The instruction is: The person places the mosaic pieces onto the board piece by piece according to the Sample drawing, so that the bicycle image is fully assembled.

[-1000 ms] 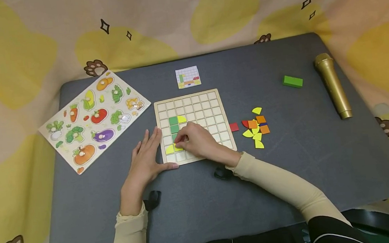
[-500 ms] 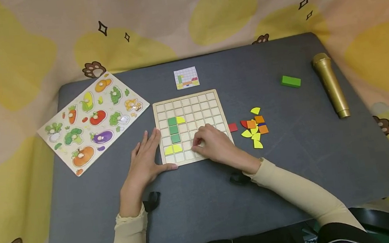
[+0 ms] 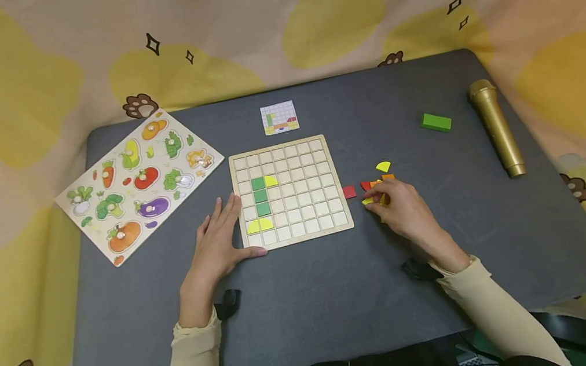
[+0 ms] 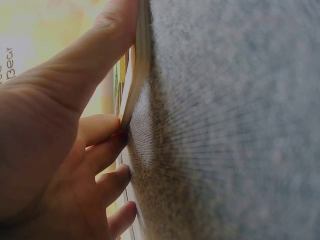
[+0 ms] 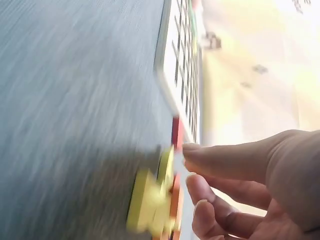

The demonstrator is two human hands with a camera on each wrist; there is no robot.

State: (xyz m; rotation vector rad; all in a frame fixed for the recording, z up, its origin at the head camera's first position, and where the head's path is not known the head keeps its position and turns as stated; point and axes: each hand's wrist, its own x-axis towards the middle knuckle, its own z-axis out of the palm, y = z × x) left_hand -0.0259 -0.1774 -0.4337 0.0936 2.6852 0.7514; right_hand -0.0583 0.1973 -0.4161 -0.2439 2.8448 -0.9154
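Leaning over the dark counter [image 3: 293, 305], we had the pale grid board [image 3: 295, 216] lying flat before us, with our left hand [image 3: 217, 250] at its lower left corner. That hand was spread, its fingers straight along the left edge and its thumb lying along the near edge. Three green squares [image 3: 260, 196] stood in a column on the board, and a yellow quarter-round [image 3: 271, 181] sat just right of the topmost one. Two more yellow pieces [image 3: 259, 225] lay side by side in the row second from the near edge, the right one directly below the lowest green square.

Off the board's right side, our right hand [image 3: 405, 208] was bent down over a small heap of yellow, orange and red pieces [image 3: 383, 167]. The right wrist view, though blurred, showed its fingertips a little apart with nothing between them; we could not tell whether they touched a piece. A red square [image 3: 349, 192] lay between the heap and the board, right by the board's edge.

Beyond the board we had a small printed grid card [image 3: 279, 118]. A vegetable puzzle [image 3: 95, 232] lay slanted to the left, and a green block [image 3: 436, 123] and a gold microphone [image 3: 497, 130] lay far right.
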